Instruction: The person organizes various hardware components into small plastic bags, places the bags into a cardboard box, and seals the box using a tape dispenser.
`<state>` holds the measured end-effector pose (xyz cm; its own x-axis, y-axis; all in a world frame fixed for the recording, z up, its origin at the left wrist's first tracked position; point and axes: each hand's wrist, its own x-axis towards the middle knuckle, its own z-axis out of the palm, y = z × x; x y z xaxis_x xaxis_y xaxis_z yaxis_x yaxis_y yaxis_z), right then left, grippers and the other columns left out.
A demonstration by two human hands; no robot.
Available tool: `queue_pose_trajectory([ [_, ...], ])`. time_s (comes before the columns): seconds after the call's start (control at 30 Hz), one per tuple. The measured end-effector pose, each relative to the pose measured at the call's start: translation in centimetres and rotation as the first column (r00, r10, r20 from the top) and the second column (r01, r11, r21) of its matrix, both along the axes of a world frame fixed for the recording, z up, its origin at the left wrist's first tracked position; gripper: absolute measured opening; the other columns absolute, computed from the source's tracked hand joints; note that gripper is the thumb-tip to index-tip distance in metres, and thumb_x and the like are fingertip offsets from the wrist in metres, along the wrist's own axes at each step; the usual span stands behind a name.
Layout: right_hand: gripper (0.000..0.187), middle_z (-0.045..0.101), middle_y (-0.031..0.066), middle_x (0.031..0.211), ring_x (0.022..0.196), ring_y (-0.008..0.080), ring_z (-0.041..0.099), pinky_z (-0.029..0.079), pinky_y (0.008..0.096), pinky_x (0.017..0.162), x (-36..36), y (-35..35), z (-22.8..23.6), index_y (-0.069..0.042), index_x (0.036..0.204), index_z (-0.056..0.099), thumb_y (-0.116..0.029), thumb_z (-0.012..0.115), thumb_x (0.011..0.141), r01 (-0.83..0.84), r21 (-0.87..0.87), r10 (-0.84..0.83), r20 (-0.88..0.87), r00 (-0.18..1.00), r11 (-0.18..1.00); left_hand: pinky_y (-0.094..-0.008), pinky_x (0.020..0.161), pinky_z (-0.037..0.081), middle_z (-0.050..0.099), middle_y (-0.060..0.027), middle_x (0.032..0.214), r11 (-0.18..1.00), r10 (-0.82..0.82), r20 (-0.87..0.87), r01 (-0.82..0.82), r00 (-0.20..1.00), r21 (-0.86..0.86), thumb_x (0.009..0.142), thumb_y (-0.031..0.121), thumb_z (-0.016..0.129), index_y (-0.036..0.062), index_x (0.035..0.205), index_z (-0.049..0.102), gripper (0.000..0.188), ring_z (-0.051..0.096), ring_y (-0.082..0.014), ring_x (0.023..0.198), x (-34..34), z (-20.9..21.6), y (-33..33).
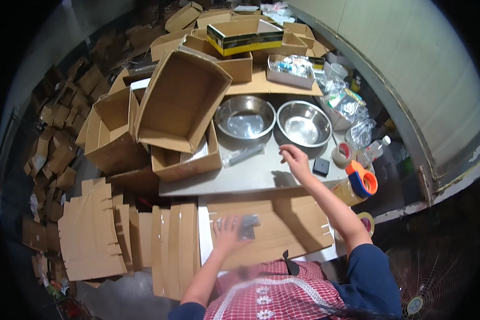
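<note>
My left hand (229, 233) is at a flat cardboard sheet (288, 218) in front of me. Its thumb and fingers are around the left end of a small dark grey item in clear plastic (248, 226); the hand covers part of it. My right hand (295, 160) is raised over the white table (240, 178), its fingers curled in, with nothing visible in them. Close by on its right lies a small black box (320, 166). A similar dark item in a clear bag (244, 156) lies left of that hand.
Two steel bowls, one left (245, 117) and one right (304, 124), stand at the back. An open carton (181, 101) leans at the left. Tape rolls (343, 153), an orange and blue tape dispenser (361, 180) and a bottle (376, 149) line the right. Flat cardboard pieces (90, 234) stack at lower left.
</note>
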<state>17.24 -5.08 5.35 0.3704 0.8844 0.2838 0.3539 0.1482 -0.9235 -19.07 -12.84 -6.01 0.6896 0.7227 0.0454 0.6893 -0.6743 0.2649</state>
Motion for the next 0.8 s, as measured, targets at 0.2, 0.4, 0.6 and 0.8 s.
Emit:
queue_pose_trajectory([
  [0.2, 0.021, 0.071, 0.0092, 0.093, 0.071, 0.0174, 0.069, 0.059, 0.0290, 0.068, 9.1, 11.5, 3.8, 0.001, 0.112, 0.069, -0.011, 0.061, 0.097, 0.069, -0.093, -0.091, -0.261, 0.961, 0.993, -0.0632, 0.112, 0.022, 0.048, -0.0102, 0.145, 0.999, 0.050, 0.013, -0.050, 0.999, -0.003, 0.071, 0.078, 0.070, 0.0158, 0.152, 0.044, 0.105, 0.039, -0.0342, 0.136, -0.2, 0.2, 0.5],
  [0.4, 0.044, 0.065, 0.0189, 0.105, 0.069, 0.0278, 0.070, 0.061, 0.0420, 0.052, 20.6, 21.9, 6.0, 0.004, 0.122, 0.053, -0.032, 0.061, 0.098, 0.413, -0.287, -0.458, -0.112, 0.882, 0.865, -0.0589, 0.105, 0.027, 0.054, -0.0084, 0.134, 0.998, 0.037, 0.046, -0.039, 0.998, 0.056, 0.071, 0.078, 0.069, 0.0132, 0.141, 0.055, 0.096, 0.045, -0.0305, 0.128, -0.2, 1.4, 0.9],
  [0.6, 0.044, 0.060, 0.0106, 0.063, 0.055, 0.0271, 0.064, 0.051, 0.0409, 0.045, 32.3, 27.8, 3.5, 0.005, 0.083, 0.066, -0.038, 0.061, 0.093, 0.727, -0.192, -0.665, 0.303, 0.682, 0.659, -0.0695, 0.115, 0.013, 0.041, -0.0164, 0.153, 0.979, 0.055, 0.073, -0.039, 0.996, -0.200, 0.079, 0.076, 0.062, 0.0094, 0.150, 0.044, 0.099, 0.031, -0.0394, 0.140, -0.2, -0.5, 0.4],
  [0.8, 0.023, 0.065, 0.0109, 0.070, 0.055, 0.0229, 0.063, 0.051, 0.0356, 0.046, 27.7, 27.9, 4.0, 0.003, 0.076, 0.066, -0.020, 0.065, 0.074, 0.420, -0.391, -0.450, 0.014, 0.893, 0.819, -0.0623, 0.114, 0.019, 0.046, -0.0144, 0.144, 0.995, 0.060, 0.082, -0.053, 0.995, -0.084, 0.072, 0.068, 0.073, 0.0084, 0.145, 0.049, 0.097, 0.034, -0.0372, 0.137, -0.5, 1.2, 0.3],
])
